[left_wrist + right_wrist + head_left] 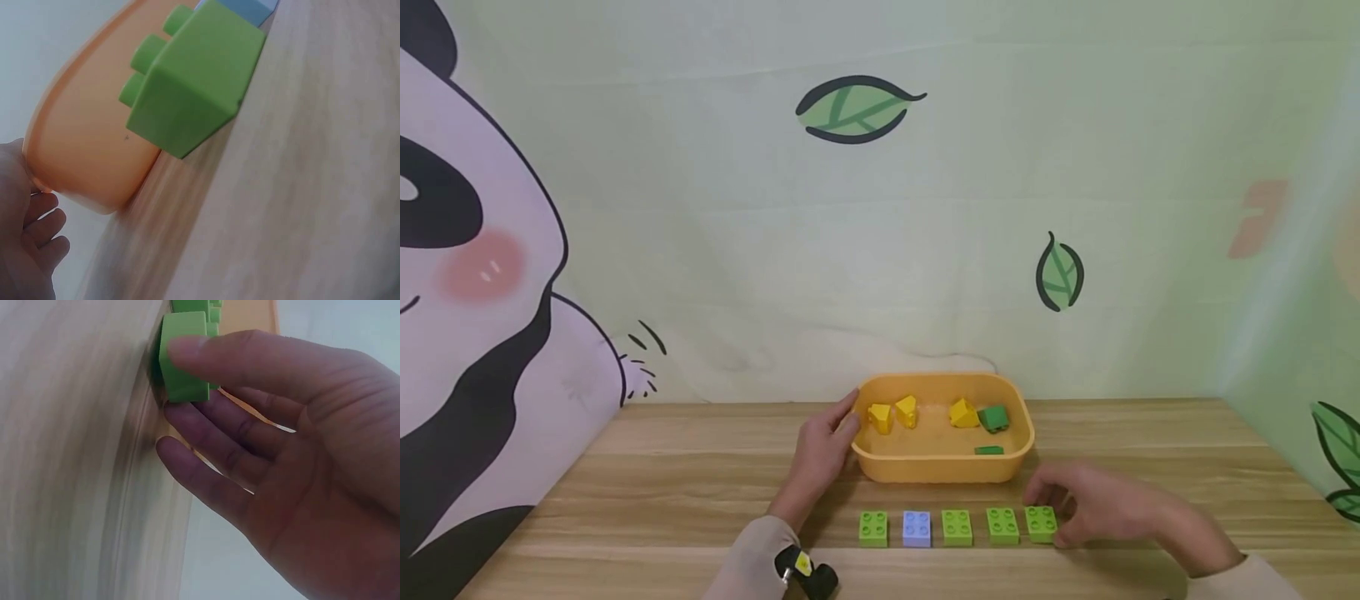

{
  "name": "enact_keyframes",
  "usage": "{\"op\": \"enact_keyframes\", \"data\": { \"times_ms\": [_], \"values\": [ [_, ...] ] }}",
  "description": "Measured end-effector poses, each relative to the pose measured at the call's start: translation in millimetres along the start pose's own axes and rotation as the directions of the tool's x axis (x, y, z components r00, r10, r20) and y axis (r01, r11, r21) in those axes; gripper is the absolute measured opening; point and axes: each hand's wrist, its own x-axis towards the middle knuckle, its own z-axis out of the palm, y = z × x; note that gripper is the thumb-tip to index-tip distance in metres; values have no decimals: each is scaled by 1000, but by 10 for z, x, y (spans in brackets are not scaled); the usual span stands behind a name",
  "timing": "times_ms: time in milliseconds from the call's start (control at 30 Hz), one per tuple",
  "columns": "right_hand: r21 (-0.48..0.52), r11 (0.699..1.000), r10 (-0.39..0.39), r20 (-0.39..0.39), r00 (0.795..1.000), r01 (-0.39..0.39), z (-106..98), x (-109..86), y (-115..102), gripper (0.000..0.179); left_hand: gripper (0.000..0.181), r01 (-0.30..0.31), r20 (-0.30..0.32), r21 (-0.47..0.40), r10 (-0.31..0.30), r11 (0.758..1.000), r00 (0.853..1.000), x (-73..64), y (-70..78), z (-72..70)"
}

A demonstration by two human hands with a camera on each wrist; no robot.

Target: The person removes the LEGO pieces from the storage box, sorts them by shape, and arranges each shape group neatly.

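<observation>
Through the head view I have the right hand (1093,504) at the right end of a row of blocks, pinching the end green block (1041,527). The right wrist view shows me the thumb flat on one face of it and fingers on the opposite side, so the grip is closed to the block's width; the little finger stands free below. I cannot tell whether the block's underside meets the wooden table (647,500).

My left hand (820,454) holds the left end of the orange bin (936,470), thumb and forefinger at the rim. From the left wrist view I see the other fingers bent beside the wall; how firmly they press, I cannot tell.

The row lies along the near side of the bin, studs up. From the left I count a green block (873,529), a lavender block (917,529), then two more green blocks (957,528), and the pinched one just beside them at the right.

Inside the bin I make out two yellow pieces (881,418) toward the left, another yellow piece (963,413) touching a dark green piece (995,418) at the right, and a green sliver (989,450) against the near wall.
</observation>
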Motion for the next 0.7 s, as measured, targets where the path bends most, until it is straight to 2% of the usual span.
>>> {"op": "enact_keyframes", "data": {
  "times_ms": [133,433,600,700],
  "values": [
    [-1,1000,25,11,1000,-25,0,24,-11,43,46,-6,-6,2,6,1000,1000,1,-6,-4],
    [7,1000,26,24,999,-26,-10,21,-11,44,47,0,2,-2,0,1000,1000,-11,15,-5],
    [18,999,38,5,999,-38,-30,-2,-2,43,47,-1,9,-3,1,1000,1000,-16,27,-6],
    [36,999,8,-25,1000,-7,-51,-34,2,41,46,-10,7,-3,10,1000,1000,-15,27,-6]
  ]
}}
